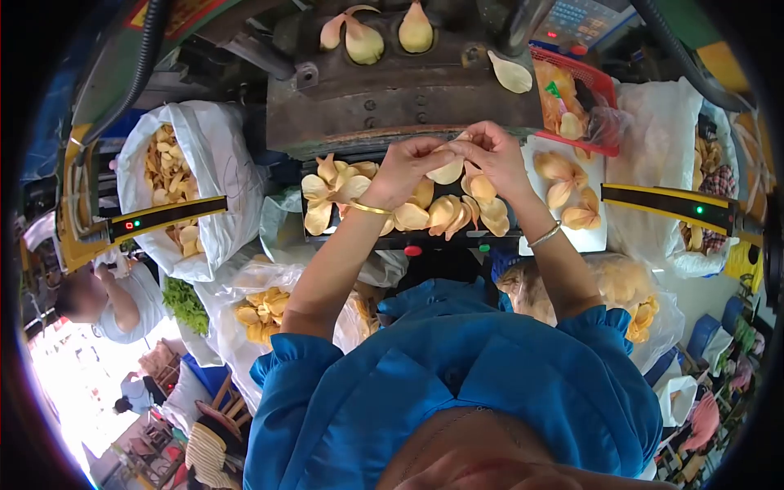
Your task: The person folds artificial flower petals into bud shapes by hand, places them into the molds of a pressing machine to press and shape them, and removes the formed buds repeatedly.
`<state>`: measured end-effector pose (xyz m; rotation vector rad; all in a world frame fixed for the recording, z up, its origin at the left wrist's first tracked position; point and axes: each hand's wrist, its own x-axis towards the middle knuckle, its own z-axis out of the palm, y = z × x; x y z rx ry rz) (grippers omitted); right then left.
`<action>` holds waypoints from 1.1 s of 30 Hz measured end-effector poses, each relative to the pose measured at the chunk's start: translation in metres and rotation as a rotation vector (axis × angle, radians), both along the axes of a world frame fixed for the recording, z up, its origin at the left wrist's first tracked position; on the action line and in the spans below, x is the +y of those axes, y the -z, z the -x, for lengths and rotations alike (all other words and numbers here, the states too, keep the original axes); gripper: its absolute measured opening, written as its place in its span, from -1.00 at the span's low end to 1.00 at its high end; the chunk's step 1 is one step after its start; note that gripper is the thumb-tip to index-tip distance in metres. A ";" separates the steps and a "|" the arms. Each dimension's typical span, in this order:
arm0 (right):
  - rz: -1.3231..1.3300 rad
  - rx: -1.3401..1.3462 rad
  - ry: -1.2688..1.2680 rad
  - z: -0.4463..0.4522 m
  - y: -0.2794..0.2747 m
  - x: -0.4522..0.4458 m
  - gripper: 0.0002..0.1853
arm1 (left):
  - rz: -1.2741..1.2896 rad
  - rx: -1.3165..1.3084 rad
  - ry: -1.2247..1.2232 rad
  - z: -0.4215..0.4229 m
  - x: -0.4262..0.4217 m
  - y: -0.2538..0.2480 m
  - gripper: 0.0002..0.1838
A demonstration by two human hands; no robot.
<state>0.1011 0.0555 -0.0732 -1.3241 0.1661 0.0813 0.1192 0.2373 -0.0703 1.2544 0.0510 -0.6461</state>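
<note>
My left hand (402, 170) and my right hand (495, 157) meet in front of the press block, both with fingertips pinched. Between them is a pale cream artificial flower petal (446, 171), partly covered by my fingers. Below my hands, loose petals (451, 214) lie in clusters on a dark ledge, and another bunch (328, 192) sits at its left end. On the metal block (351, 98) above rest a forked petal piece (363, 41), a single petal (416, 28) and a flatter one (511, 73) near the right edge.
Yellow bars (167, 219) (670, 202) with lights flank the work area. White sacks of petals (224, 155) (653, 139) stand on both sides. A red basket (600, 102) and a white board with petals (594, 233) are at right. Red (413, 251) and green buttons (484, 247) face me.
</note>
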 end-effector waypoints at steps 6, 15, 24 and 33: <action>0.354 0.035 0.028 0.002 -0.007 0.002 -0.90 | 0.100 0.114 -0.156 0.008 -0.010 -0.008 -0.77; 1.038 -0.835 0.067 -0.018 -0.021 -0.001 -0.88 | 0.432 0.260 -0.219 -0.017 -0.020 0.002 -0.83; 0.066 -0.301 0.259 -0.097 -0.088 -0.015 -0.80 | 0.488 0.459 -0.393 -0.028 0.004 -0.031 -0.81; 1.365 -1.021 0.452 -0.227 -0.049 -0.004 -0.81 | 0.395 0.297 -0.301 -0.049 0.016 -0.059 -0.83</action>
